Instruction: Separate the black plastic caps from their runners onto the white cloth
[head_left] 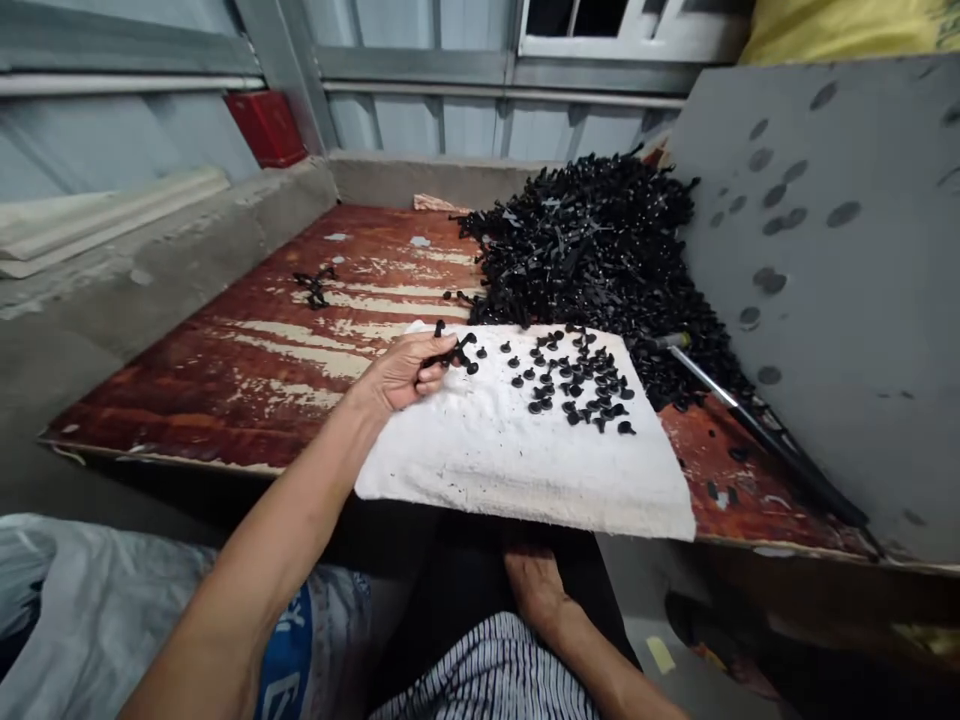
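Black studs (576, 389): dozens (many upright); one cloth (517, 465) beneath.

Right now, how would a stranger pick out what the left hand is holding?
Find the red-brown tabletop, then the white cloth lying at its near edge. By the cloth's left side, the left hand holds a branched black piece with knobbed ends. Unlike the small black pieces scattered on the cloth, it is gripped in the hand.
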